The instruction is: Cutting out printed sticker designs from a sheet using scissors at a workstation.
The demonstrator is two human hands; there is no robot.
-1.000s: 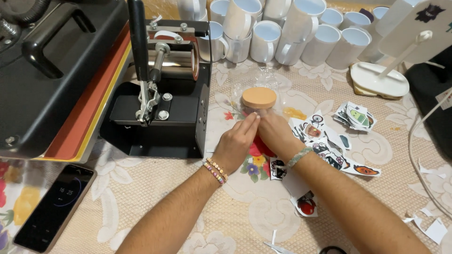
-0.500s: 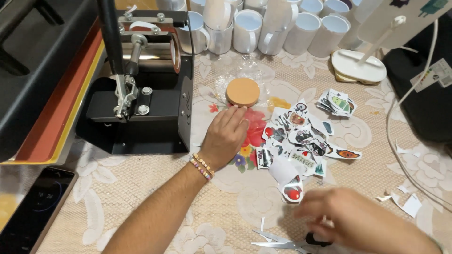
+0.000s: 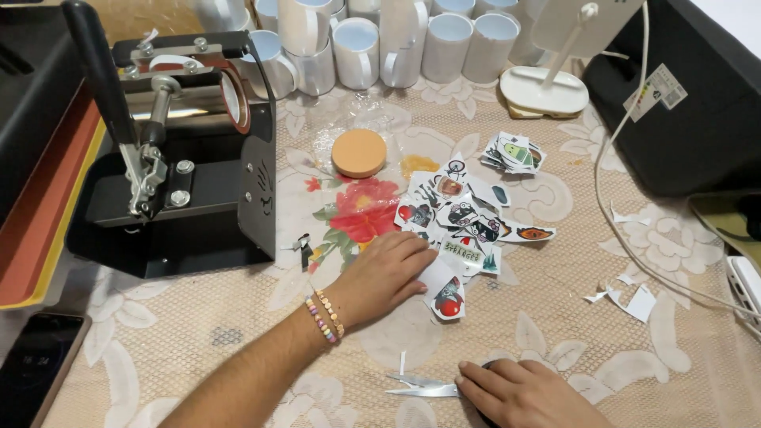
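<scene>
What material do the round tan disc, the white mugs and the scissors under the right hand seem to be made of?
Round tan disc: likely cork, matte and grainy. White mugs: probably glazed ceramic, glossy with highlights. Scissors under the right hand: metal blades, silvery and reflective; the handles are hidden.

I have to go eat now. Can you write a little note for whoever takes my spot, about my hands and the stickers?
Left hand: flat on the table, fingertips on a white cutout at the edge of the pile of picture cutouts.
Right hand: on the scissors, blades closed, near the table's front edge.
Done: many pictures lie cut out; paper scraps lie to the right.
Left: mug press stands without a mug; white mugs wait behind.
</scene>
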